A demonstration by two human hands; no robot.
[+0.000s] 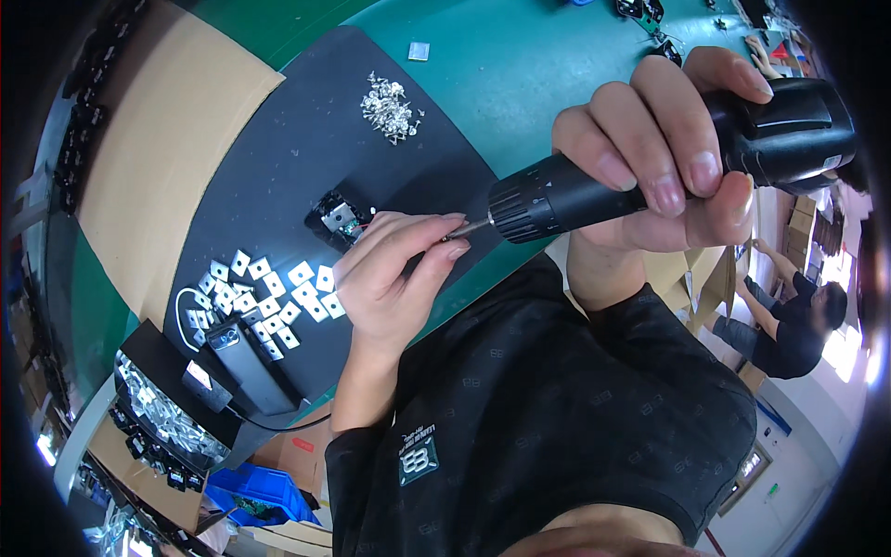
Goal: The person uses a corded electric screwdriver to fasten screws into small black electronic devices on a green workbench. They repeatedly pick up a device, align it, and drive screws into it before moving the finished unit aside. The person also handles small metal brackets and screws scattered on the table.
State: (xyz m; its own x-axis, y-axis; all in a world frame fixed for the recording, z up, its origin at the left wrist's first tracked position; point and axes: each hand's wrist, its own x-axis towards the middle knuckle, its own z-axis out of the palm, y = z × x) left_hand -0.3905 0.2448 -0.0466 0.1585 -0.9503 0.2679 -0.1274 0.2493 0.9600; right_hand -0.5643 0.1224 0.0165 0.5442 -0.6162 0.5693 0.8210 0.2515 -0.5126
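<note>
My right hand (pixel 664 153) is wrapped round a black electric screwdriver (pixel 566 195), held tilted with its metal bit (pixel 478 226) pointing left. At the bit's tip, the thumb and forefinger of my left hand (pixel 394 274) are pinched together; what sits between them is too small to make out. Just beyond that hand, a black housing (pixel 336 219) with a green circuit board and wires lies on the dark mat (pixel 288 148), partly covered by my fingers. A heap of small silver screws (pixel 390 110) rests farther up the mat.
Left of my hand are several small white metal plates (pixel 269 306) and a black power bank (pixel 246 362) with a cable. A bin of silver parts (pixel 172 408) and a blue crate (pixel 264 492) stand lower left. Cardboard (pixel 176 139) lies far left. Another person (pixel 798 320) works at right.
</note>
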